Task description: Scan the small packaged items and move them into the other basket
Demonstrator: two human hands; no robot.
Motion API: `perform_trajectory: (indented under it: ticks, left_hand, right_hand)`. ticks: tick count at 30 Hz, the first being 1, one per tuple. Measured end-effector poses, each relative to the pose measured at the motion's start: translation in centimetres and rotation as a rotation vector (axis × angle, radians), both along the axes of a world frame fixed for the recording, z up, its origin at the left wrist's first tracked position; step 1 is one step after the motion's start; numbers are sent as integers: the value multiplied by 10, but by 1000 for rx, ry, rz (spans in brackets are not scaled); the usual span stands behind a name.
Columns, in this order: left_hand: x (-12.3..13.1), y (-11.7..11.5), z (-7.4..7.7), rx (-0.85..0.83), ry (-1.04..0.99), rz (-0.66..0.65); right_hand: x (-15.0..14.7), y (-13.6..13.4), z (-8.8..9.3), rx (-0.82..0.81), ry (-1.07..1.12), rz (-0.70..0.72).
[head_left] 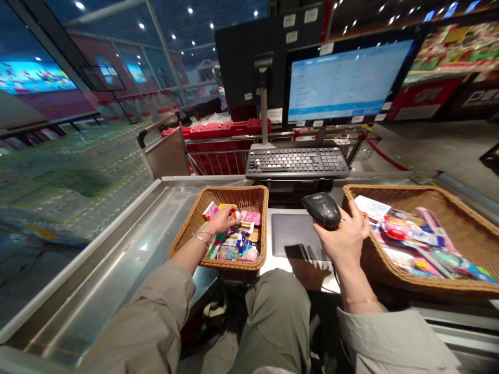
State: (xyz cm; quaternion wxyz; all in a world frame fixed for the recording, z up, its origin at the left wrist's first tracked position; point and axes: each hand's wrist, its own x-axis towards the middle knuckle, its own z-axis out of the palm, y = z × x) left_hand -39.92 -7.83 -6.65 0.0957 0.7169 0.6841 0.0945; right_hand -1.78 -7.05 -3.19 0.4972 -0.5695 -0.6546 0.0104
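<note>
A person's right hand point(345, 239) is clamping its fingers around a light, rigid black barcode scanner point(322, 209), gripped by the handle, at 12 o'clock, while the left hand point(221, 220) is curling its fingers over a small, smooth capsule point(235, 214) in a wicker basket point(234, 190).

Loose khaki-grey sleeves point(150, 322) end at mid-forearm at seven and five o'clock, above olive-green trousers point(276, 322) at six o'clock. Thin silver bangles point(201, 238) circle the left wrist, a fine gold chain point(360, 300) the right; a ring point(342, 220) sits on the right hand point(343, 239).
</note>
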Motion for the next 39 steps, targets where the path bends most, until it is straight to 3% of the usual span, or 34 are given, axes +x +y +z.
perform_trajectory:
  ticks: [7,14,20,26,39]
  left_hand:
    - [-7,-5,-8,-72,114,26]
    - [-6,-12,-3,-84,306,44]
    - [6,-15,19,17,387,0]
    - [24,-10,41,267,422,-9]
    - [84,4,78,579,251,104]
  right_hand:
    - [1,0,-2,25,-12,14]
    - [4,1,-4,34,-4,26]
    - [4,1,-4,77,-5,8]
    - [5,2,-7,67,-41,37]
    - [6,2,-5,94,-103,71]
